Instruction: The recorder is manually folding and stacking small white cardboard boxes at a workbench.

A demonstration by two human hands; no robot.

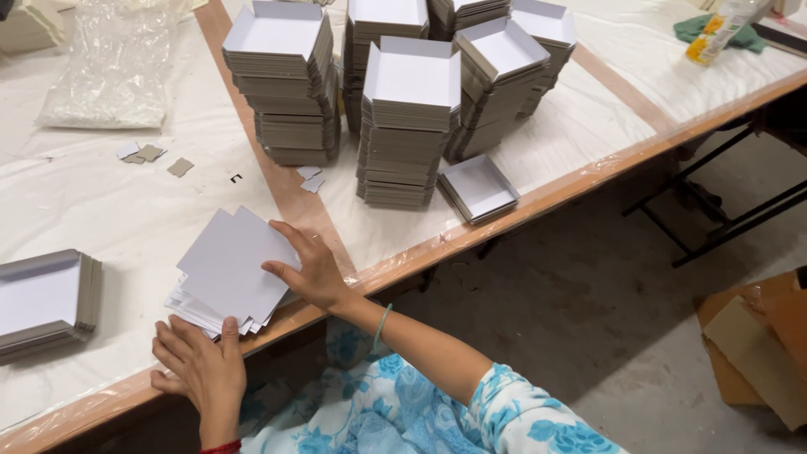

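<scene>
Both hands, left [202,366] and right [313,271], rest flat and open on the loose stack of flat grey-white cardboard blanks [227,273], unfolded; beyond them, tall stacks of folded grey cardboard trays [409,126] stand finished.

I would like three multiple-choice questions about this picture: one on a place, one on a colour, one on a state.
1. Where is the card pile?
A. at the table's near edge
B. on the floor
C. on a tray stack

2. What colour is the bangle at the left hand?
A. red
B. yellow
C. black

3. How is the right hand?
A. flat on the top card
B. in the air
C. holding a bottle

Answers: 1 A, the pile lies by the edge; 2 A, a red band shows at the wrist; 3 A, its fingers rest on the card.
</scene>
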